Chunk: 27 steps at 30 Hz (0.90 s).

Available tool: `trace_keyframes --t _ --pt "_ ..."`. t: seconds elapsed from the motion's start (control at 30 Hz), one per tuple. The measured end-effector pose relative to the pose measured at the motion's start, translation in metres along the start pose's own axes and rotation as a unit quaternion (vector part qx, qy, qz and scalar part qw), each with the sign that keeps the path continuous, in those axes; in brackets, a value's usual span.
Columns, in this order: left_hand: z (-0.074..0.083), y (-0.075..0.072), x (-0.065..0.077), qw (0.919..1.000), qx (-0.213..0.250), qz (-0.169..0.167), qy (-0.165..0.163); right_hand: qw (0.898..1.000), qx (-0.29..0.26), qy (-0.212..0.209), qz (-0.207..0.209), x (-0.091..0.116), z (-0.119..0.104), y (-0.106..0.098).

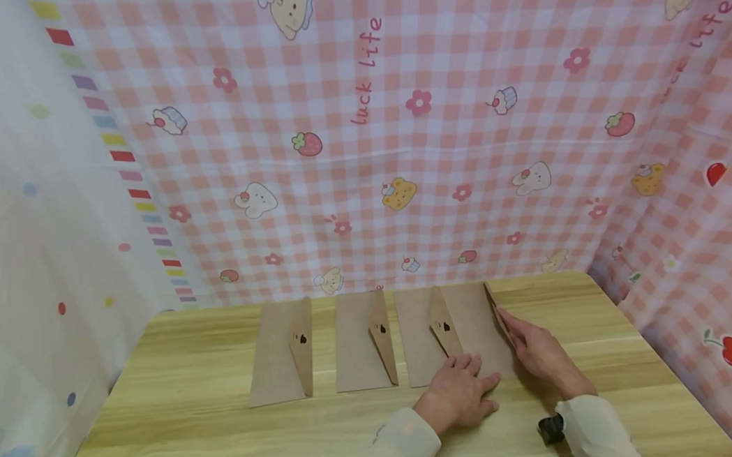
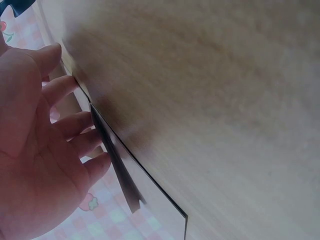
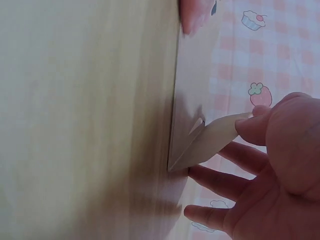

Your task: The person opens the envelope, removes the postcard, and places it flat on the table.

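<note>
A kraft-paper envelope [image 1: 476, 333] lies rightmost in a row, its flap [image 3: 220, 140] raised along the right side. My right hand [image 1: 542, 350] pinches that flap between thumb and fingers. With fingers spread, my left hand [image 1: 458, 393] rests at the near edge, where this envelope meets the one on its left [image 1: 416, 344]. That neighbour has a partly lifted flap [image 1: 445, 327] with a small dark print, close to the left fingertips. In the left wrist view, the left fingers [image 2: 82, 122] touch the envelope edges along the table.
Two more kraft envelopes lie to the left, one at the far left [image 1: 273, 353] and one in the middle [image 1: 354, 348], their printed flaps along the right sides. All lie on a wooden table [image 1: 196, 434]. Checked pink cloth [image 1: 367, 242] hangs behind and to the right.
</note>
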State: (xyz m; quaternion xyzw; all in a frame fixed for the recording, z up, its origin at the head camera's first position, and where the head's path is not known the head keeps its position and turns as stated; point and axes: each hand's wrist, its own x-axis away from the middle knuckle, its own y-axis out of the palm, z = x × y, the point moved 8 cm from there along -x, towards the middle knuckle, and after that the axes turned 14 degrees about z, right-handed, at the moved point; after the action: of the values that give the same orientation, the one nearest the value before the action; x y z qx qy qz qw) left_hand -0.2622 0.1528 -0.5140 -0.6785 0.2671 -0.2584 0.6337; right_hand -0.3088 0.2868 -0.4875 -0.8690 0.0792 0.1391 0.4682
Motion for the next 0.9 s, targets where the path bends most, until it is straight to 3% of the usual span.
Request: trace_keyframes --t 0.33,0.53,0.67,0.9 --pt "0.000 0.000 0.001 1.0000 0.001 0.002 0.004 0.999 -0.002 -0.042 0.035 -0.004 -0.002 -0.004" --pt "0.000 -0.002 0.000 1.0000 -0.003 0.006 0.006 0.991 0.038 -0.088 0.092 -0.005 -0.010 -0.012" --pt "0.001 -0.002 0.000 1.0000 -0.002 0.006 0.007 0.989 0.045 -0.081 0.113 -0.006 -0.010 -0.018" --pt "0.000 0.000 0.001 1.0000 0.003 0.003 0.007 0.991 0.060 -0.044 0.111 -0.009 0.000 -0.022"
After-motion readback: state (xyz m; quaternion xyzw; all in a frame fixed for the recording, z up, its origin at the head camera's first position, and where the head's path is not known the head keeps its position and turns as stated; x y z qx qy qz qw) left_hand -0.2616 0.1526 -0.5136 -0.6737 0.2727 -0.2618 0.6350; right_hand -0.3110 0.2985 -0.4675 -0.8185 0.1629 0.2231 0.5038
